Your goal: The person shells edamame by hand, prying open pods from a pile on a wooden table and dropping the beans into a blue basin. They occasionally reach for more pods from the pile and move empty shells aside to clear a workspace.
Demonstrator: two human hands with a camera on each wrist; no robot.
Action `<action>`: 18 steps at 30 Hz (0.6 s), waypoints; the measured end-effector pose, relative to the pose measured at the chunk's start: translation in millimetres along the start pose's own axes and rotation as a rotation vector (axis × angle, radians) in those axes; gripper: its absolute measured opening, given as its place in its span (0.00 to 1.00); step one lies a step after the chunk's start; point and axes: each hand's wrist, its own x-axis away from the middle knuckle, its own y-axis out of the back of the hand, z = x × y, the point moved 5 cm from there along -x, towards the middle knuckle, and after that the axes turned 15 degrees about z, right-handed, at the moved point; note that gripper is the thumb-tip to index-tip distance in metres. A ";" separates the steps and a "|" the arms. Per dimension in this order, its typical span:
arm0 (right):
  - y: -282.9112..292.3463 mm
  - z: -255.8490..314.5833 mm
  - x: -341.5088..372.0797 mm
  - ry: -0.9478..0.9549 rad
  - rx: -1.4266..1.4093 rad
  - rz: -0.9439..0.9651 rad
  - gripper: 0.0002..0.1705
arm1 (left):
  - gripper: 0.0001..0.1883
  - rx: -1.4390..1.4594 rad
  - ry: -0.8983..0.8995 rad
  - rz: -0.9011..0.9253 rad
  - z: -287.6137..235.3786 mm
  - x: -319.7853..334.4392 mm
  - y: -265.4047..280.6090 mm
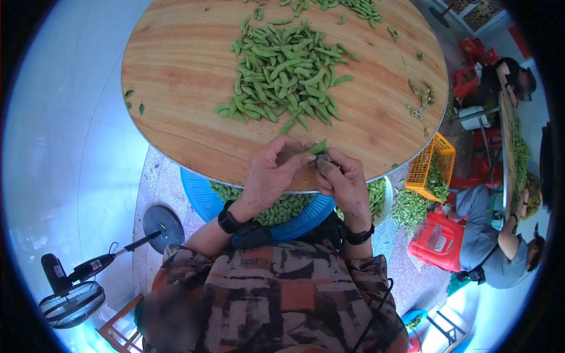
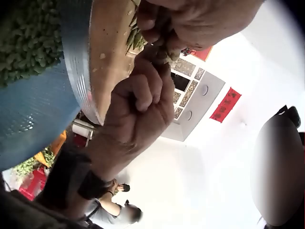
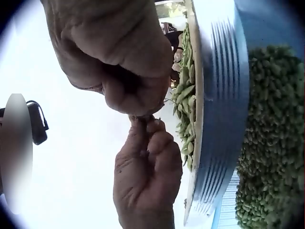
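Note:
Both hands meet at the near edge of a round wooden table [image 1: 176, 129]. A green pod [image 1: 318, 147] shows between them, pinched by the thumb and fingers of the left hand [image 1: 268, 173]. The right hand [image 1: 347, 185] has its thumb and fingers curled against the pod's near end. In the left wrist view the left hand [image 2: 205, 19] and right hand [image 2: 138, 105] touch at the fingertips; the right wrist view shows the right hand [image 3: 114, 47] above the left hand [image 3: 150, 176]. A heap of pods [image 1: 282, 70] lies beyond the hands.
Below the table edge, a blue basin [image 1: 197, 191] holds shelled green beans [image 1: 285, 209]. To the right are a yellow crate [image 1: 419, 170], a red stool [image 1: 435, 241] and two people at another table. A fan [image 1: 73, 303] stands at left.

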 end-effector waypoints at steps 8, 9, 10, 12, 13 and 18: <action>-6.9 -7.6 -5.0 0.071 -0.011 -0.022 0.09 | 0.05 -0.604 -0.452 -0.169 -20.7 14.8 2.2; -8.8 -4.6 -4.7 0.054 -0.020 0.014 0.09 | 0.07 0.122 -0.229 -0.005 -4.7 8.9 8.1; -9.7 -2.9 -4.4 0.039 -0.030 0.049 0.09 | 0.10 0.839 0.018 0.160 10.1 7.7 -2.6; -4.6 -2.7 -4.1 0.040 -0.012 0.103 0.09 | 0.11 0.937 0.051 0.186 16.7 8.6 -5.5; -5.9 -2.4 -4.7 0.041 0.003 0.159 0.09 | 0.12 1.035 0.086 0.210 18.5 9.4 -7.9; -12.6 3.7 0.7 -0.031 0.288 0.046 0.05 | 0.11 0.289 0.012 0.219 8.8 7.7 2.2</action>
